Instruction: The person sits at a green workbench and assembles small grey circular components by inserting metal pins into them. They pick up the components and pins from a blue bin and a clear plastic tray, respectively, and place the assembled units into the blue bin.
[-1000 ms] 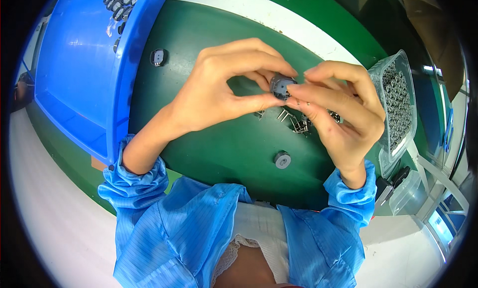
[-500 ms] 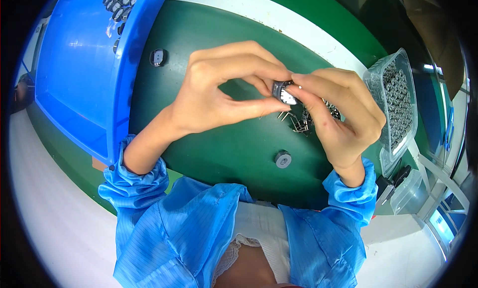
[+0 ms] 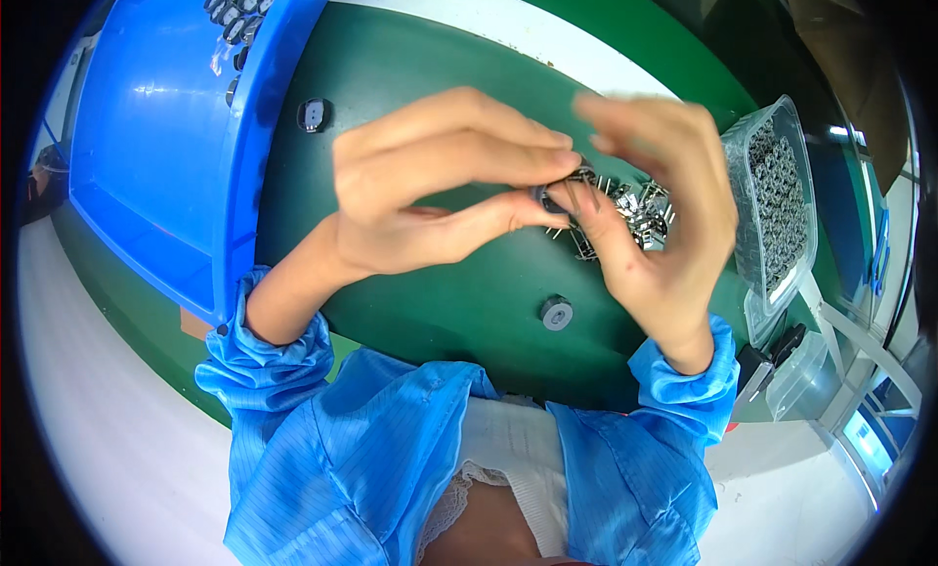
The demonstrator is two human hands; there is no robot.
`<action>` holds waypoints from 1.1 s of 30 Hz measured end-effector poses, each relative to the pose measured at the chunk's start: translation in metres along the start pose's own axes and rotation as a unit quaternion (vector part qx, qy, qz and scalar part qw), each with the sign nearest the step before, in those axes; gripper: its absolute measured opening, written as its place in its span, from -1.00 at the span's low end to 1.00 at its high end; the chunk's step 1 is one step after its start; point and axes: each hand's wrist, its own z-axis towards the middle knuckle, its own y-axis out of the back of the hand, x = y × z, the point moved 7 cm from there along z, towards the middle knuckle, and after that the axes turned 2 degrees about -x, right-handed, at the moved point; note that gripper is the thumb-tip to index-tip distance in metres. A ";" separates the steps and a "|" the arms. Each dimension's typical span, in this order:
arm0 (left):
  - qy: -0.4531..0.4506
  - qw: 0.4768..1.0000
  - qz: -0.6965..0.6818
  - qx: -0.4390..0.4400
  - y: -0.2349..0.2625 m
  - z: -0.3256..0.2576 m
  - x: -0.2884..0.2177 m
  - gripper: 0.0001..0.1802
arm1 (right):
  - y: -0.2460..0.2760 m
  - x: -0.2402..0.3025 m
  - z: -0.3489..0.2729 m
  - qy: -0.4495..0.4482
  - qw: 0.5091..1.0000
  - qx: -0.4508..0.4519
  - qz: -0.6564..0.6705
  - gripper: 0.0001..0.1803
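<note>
Over the green mat, my left hand (image 3: 420, 180) pinches a small black plastic housing (image 3: 551, 202) between thumb and fingertips. The thumb of my right hand (image 3: 674, 209) presses against this housing and covers much of it. The other right fingers are raised off it, spread from the thumb and blurred by motion. Just beneath and behind the hands lies a loose pile of small metal parts with thin pins (image 3: 640, 217), partly hidden by the right hand. Closer to me, a round grey part (image 3: 556, 313) sits on the mat.
A large blue tray (image 3: 147, 160) on the left holds several black housings (image 3: 234, 14) at its far end. Beside it, one more black housing (image 3: 314, 115) lies on the mat (image 3: 430, 322). At right stands a clear plastic container (image 3: 735, 165) full of small metal parts.
My right fingers have lifted and opened away from the housing, while the thumb stays on it. The left fingers have shifted forward over the housing, whose white inner face is now covered.
</note>
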 end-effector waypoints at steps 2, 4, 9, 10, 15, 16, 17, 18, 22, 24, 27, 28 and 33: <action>-0.039 0.998 0.040 0.021 0.001 0.002 -0.008 -0.69 | -0.008 -0.014 -0.002 -0.127 0.981 0.030 0.143 -0.63; -0.065 0.994 0.084 0.007 -0.002 -0.002 -0.011 -0.70 | -0.023 -0.027 -0.016 -0.235 0.905 0.110 0.337 -0.64; -0.052 0.993 0.099 0.032 0.000 -0.001 -0.011 -0.69 | -0.015 -0.024 -0.003 -0.151 0.951 0.137 0.234 -0.84; -0.037 0.995 0.081 0.051 0.001 0.000 -0.008 -0.67 | -0.015 -0.025 -0.001 -0.161 0.950 0.134 0.234 -0.85; 0.112 0.934 0.330 0.077 0.024 0.007 0.017 -0.64 | 0.010 -0.093 0.026 -0.238 0.957 0.031 0.166 -0.84; 0.135 0.888 0.430 0.090 0.033 0.002 0.020 -0.66 | 0.021 -0.123 0.032 -0.255 0.955 0.007 0.150 -0.82; 0.183 0.888 0.411 0.095 0.043 -0.001 0.020 -0.67 | 0.032 -0.153 0.036 -0.267 0.959 -0.020 0.091 -0.79; 0.229 0.887 0.388 0.102 0.052 -0.003 0.018 -0.68 | 0.044 -0.177 0.036 -0.280 0.958 -0.050 0.029 -0.76; 0.312 0.813 0.478 0.116 0.067 -0.016 0.017 -0.70 | 0.063 -0.193 0.040 -0.203 0.929 -0.087 -0.298 -0.64; 0.364 0.768 0.507 0.145 0.073 -0.035 0.032 -0.67 | 0.065 -0.178 0.038 -0.146 0.895 -0.157 -0.391 -0.69; 0.379 0.720 0.555 0.176 0.075 -0.049 0.043 -0.64 | 0.044 -0.108 0.049 -0.079 0.945 -0.140 -0.284 -0.78; 0.369 0.712 0.567 0.188 0.073 -0.048 0.045 -0.62 | 0.042 -0.091 0.046 -0.042 0.955 -0.133 -0.263 -0.78; 0.359 0.832 0.386 0.174 0.038 -0.027 0.045 -0.66 | -0.019 -0.056 0.008 0.013 0.962 0.267 -0.062 -0.78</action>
